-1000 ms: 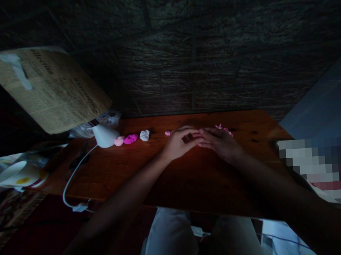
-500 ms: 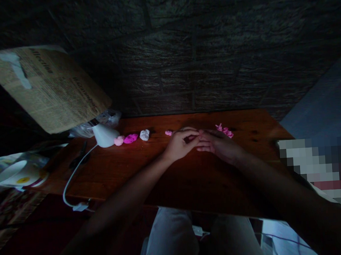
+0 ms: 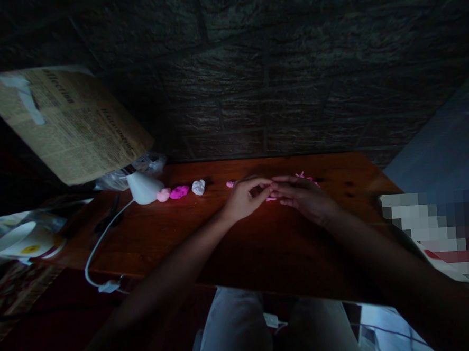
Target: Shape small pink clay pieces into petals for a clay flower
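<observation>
My left hand [image 3: 244,198] and my right hand [image 3: 305,196] meet at the fingertips above the wooden table. Between them shows a small piece of pink modelling clay [image 3: 271,198], mostly covered by fingers. The left thumb and fingers form a pinch; the right fingers close in from the other side. Just left of my left hand sits a small pink clay lump [image 3: 230,184]. Past my right fingers lie frilly pink clay pieces [image 3: 300,175], partly hidden by that hand. Farther left, in a row, are a white clay lump [image 3: 198,187], a magenta lump [image 3: 179,192] and a pale pink lump [image 3: 163,194].
A lamp with a newsprint shade [image 3: 76,121] and white base [image 3: 143,189] stands at the table's left, its cable [image 3: 91,253] running over the edge. Dark scissors [image 3: 108,215] lie near it. A white paper cup [image 3: 18,241] is far left. A stone-patterned wall [image 3: 238,111] backs the table [image 3: 162,238].
My right fingers have shifted slightly against the left fingertips, and a bit of pink clay now shows below them. The right hand covers more of the frilly pieces than half a second ago.
</observation>
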